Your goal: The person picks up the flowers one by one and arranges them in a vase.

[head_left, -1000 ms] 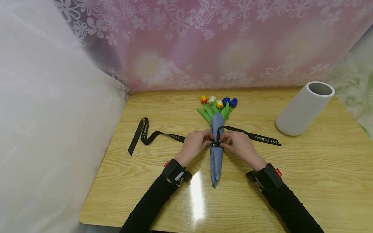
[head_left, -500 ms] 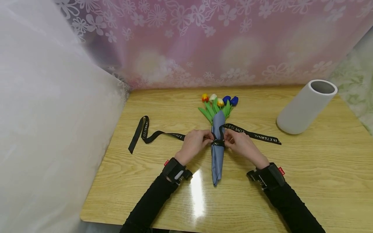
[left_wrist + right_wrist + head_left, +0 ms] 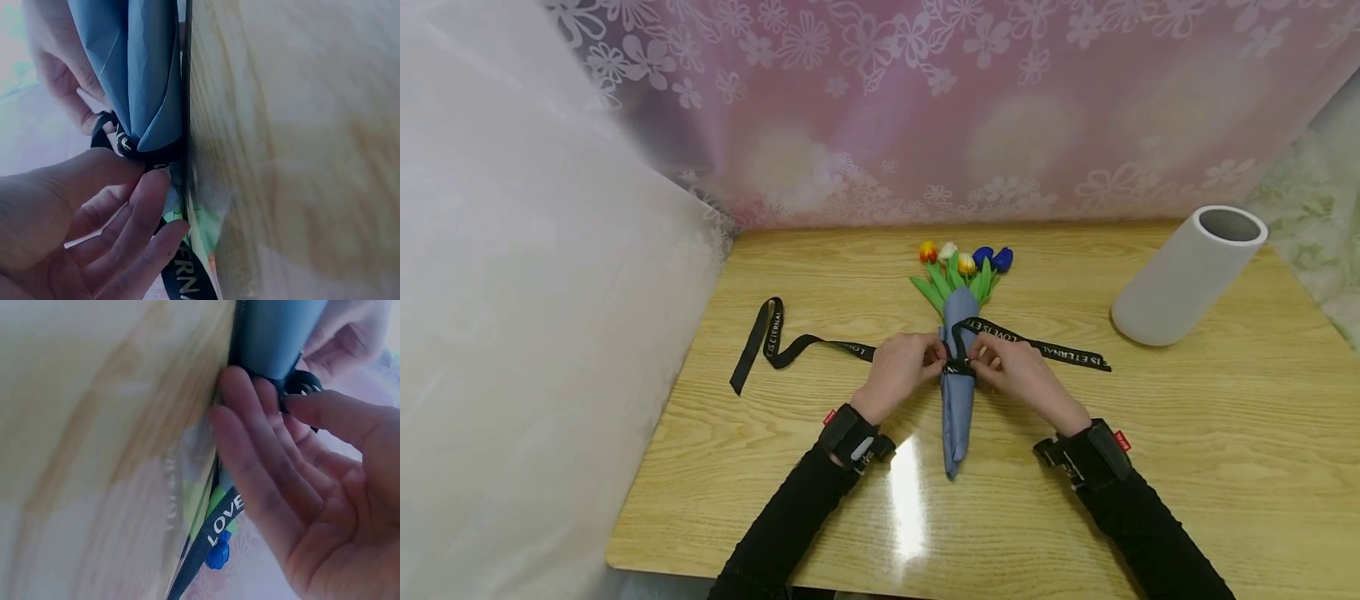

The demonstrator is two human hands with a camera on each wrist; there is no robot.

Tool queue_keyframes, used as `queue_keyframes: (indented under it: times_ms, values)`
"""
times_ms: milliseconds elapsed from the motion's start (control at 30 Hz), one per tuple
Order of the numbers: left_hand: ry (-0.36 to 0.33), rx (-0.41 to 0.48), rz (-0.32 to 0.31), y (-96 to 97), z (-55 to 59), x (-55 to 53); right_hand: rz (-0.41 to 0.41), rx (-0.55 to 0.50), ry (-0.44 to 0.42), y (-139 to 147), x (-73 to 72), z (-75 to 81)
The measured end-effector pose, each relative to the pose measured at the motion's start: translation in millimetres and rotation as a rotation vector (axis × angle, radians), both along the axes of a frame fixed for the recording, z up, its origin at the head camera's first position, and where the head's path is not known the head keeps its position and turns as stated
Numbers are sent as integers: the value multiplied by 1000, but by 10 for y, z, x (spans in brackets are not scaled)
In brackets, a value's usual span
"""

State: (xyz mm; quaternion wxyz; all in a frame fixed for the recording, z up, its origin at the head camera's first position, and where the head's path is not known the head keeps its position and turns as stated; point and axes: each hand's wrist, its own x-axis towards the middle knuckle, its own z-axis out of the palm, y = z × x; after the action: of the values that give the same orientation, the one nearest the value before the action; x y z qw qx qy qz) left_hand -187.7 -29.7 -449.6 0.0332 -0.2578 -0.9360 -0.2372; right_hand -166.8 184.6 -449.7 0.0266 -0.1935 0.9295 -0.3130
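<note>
Left tail of black ribbon [image 3: 773, 337] snakes loose across left of frame; left hand [image 3: 897, 375] pinches ribbon at frame centre; blue wrap [image 3: 957, 417] lies there, banded by ribbon, 5 tulips [image 3: 966, 264] above; right hand [image 3: 1026, 375] pinches ribbon opposite; right tail trails loose, centre right; white vase [image 3: 1183, 283] stands upper right

Band in place, tying seemingly midway: 2 tails free, no bow visible; whether knot formed, cannot tell

Since 0.5 s earlier, right tail's tip and wrap nudged slightly left, left tail unmoved

Head view from above, looking forward-down, wrist views low, close, turned sideways, both sharing the blue wrap [image 3: 957, 417]
</note>
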Motion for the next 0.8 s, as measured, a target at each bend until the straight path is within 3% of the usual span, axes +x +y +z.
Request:
queue_keyframes:
  times_ms: [300,467,600,700,800]
  values:
    - [-33,-97,79,-85,-29,2,-16,70,-190,129,54,69]
    - [11,-57,48,-78,36,-14,-1,51,-84,114,43,74]
    - [73,-73,-39,-13,118,-39,-13,8,-8,78,17,89]
    - [82,-114,-89,36,142,-56,-23,2,28,40,-12,90]
    - [68,-113,-97,58,109,-82,-36,4,45,28,-25,76]
